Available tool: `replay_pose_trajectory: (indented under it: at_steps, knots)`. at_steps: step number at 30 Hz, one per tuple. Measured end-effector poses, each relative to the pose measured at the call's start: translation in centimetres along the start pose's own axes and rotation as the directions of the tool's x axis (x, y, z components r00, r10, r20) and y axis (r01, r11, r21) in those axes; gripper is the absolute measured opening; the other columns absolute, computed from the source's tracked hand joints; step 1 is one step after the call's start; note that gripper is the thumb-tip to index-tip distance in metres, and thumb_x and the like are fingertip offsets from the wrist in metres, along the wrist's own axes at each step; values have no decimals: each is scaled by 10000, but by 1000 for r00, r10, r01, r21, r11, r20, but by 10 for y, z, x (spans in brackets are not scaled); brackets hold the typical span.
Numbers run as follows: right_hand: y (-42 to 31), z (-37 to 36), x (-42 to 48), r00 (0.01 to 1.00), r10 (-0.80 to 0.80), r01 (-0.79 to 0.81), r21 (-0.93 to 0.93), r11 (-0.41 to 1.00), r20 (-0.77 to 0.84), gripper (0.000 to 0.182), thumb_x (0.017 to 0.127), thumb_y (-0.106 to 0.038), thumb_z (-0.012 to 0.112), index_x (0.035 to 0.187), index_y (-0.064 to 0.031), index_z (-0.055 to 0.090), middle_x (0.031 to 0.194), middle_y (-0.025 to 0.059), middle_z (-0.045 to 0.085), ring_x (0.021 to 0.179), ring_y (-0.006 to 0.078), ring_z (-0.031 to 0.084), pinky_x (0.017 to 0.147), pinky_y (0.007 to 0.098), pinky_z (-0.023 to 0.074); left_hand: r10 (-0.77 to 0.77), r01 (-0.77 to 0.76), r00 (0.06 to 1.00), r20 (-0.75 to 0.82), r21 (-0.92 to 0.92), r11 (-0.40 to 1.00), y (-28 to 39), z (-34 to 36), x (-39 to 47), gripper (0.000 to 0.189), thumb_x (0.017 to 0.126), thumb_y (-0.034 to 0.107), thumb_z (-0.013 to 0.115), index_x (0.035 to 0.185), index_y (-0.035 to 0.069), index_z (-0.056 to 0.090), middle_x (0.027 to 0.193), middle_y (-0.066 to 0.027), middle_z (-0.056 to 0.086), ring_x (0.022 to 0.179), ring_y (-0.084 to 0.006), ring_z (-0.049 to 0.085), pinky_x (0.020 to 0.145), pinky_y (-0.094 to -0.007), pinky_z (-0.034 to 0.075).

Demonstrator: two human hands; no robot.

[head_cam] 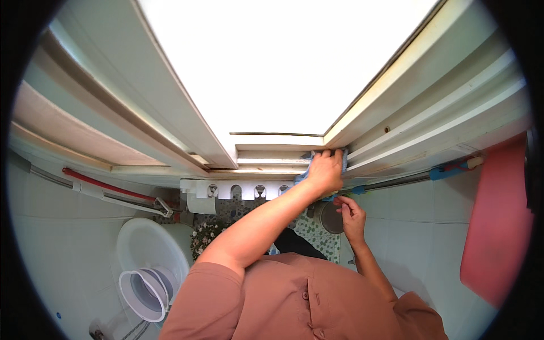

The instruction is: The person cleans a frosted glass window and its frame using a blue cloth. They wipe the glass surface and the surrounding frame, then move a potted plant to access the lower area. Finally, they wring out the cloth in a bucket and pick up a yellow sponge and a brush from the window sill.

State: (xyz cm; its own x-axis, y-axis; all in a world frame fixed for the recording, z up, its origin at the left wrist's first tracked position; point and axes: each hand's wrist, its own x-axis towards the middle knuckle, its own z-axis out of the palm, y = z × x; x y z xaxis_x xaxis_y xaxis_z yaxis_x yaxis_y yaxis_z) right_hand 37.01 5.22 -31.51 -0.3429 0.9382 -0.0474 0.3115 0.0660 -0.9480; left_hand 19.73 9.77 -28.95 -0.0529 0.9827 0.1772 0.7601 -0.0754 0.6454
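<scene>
My left hand [326,172] presses a blue cloth [345,160] into the right-hand corner of the window's sliding track [272,161]. The cloth shows on both sides of the fingers, and the palm hides its middle. Lower and to the right, my right hand [352,216] is raised below the sill with bent fingers. Its fingertips are close to a blue part on a metal pole [395,182]; whether they touch it I cannot tell. A white window frame [280,140] surrounds a very bright opening.
Under the sill hangs a white holder rack [247,190]. Stacked basins [144,293], a flowering plant [206,238] and a red-handled pole [108,183] are at the left. A round dark-topped object [332,217] stands on the patterned floor. A large pink object [495,221] is at the right.
</scene>
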Motion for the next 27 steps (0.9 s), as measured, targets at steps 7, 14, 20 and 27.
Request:
replay_pose_trajectory:
  at_steps: [7,14,20,27]
  knots:
    - [-18,15,15,997,-63,67,-77,995,53,195,866,-7,451,984,19,605,868,88,652,797,122,603,682,257,495,-31,30,999,20,55,998,4,5,3,482,556,66,588,1014,-26,469,865,-186,605,943,-322,521,796,-403,392]
    - [-19,12,0,997,-73,73,-12,997,25,208,870,-5,449,1008,5,605,913,84,653,839,139,619,696,251,494,46,-46,999,5,54,997,-14,-3,-6,361,643,62,555,992,21,476,876,-189,586,878,-349,553,743,-435,441]
    - [-18,15,-6,997,-74,74,27,997,3,211,877,-9,453,1021,-3,607,942,86,655,863,143,623,704,247,491,-79,66,994,81,162,985,-46,-51,-37,231,761,73,501,988,55,461,865,-213,574,807,-368,576,705,-464,464]
    - [-35,34,-8,995,-99,95,101,990,34,221,894,-13,445,1071,10,575,1015,92,623,912,147,600,726,242,481,-282,204,947,-151,-394,896,-24,-117,-57,254,791,36,502,1043,3,486,861,-227,609,818,-374,597,715,-404,467]
